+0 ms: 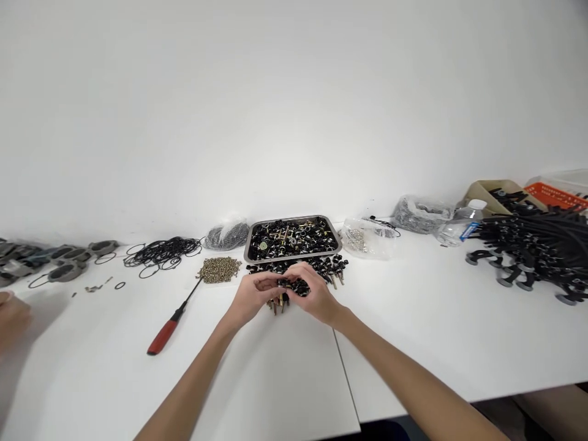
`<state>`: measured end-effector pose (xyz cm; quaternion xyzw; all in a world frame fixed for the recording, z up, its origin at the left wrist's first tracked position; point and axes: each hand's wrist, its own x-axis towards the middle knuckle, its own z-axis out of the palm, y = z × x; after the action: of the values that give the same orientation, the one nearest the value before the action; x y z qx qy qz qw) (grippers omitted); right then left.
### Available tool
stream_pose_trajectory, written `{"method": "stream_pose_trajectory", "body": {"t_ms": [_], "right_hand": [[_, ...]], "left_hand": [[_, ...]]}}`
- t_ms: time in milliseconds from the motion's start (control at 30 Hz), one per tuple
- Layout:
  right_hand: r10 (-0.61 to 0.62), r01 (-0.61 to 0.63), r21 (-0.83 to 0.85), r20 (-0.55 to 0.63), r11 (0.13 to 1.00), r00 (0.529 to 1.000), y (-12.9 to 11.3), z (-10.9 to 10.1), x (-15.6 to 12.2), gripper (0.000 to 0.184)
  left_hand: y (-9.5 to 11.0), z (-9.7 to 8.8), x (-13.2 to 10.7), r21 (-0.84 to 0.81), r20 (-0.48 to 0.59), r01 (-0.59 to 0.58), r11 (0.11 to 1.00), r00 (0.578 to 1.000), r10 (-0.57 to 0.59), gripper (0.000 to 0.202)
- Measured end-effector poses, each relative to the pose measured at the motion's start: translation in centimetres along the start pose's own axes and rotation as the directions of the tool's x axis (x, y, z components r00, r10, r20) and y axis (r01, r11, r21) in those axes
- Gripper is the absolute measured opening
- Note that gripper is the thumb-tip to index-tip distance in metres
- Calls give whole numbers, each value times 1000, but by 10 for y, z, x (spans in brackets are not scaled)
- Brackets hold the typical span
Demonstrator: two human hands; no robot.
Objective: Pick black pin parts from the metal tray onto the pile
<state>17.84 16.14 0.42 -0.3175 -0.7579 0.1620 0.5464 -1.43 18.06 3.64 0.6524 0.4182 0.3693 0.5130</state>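
Observation:
My left hand (pixel 252 295) and my right hand (pixel 315 295) meet over the middle of the white table. Their fingertips pinch a small black fitting (pixel 282 283) with brass-coloured metal on it; fingers cover much of it. Below and behind the fingers lies a pile of similar black parts with brass stems (pixel 334 269). Just beyond stands a metal tray (pixel 248 245) filled with black and brass pieces. Left of my hands are a heap of small brass pieces (pixel 219 269) and a screwdriver with a red handle (pixel 164 335), its tip at the heap.
Black rubber rings (pixel 168 252), grey ring-shaped parts (pixel 68 269) and another person's blurred hand (pixel 13 321) are at left. Plastic bags (pixel 367 240) flank the tray. At right are a clear bottle (pixel 452 233), black hose-like parts (pixel 528 245) and a beige bin (pixel 482 191).

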Motion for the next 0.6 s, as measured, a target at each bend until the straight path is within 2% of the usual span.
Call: {"method": "stream_pose_trajectory", "body": {"t_ms": [100, 200, 300, 367, 467, 600], "right_hand": [[84, -84, -47, -15, 995, 996, 1, -17, 4, 15], [178, -191, -87, -137, 978, 975, 8, -35, 6, 15], [236, -266, -135, -205, 954, 950, 17, -44, 3, 18], [252, -285, -156, -200, 946, 947, 22, -43, 0, 18], [259, -289, -164, -178, 943, 949, 25, -38, -5, 18], [248, -266, -192, -116, 944, 962, 23, -30, -8, 18]], "left_hand": [[2, -7, 0, 84, -69, -13, 996, 997, 19, 43], [6, -26, 2, 265, -112, -37, 963, 991, 69, 41], [4, -53, 4, 478, -138, -95, 873, 974, 181, 34], [-1, -71, 5, 595, -132, -81, 799, 972, 196, 30], [-11, -88, 6, 693, -119, -3, 721, 986, 118, 25], [-16, -94, 6, 723, -107, 107, 683, 993, -43, 24]]}}
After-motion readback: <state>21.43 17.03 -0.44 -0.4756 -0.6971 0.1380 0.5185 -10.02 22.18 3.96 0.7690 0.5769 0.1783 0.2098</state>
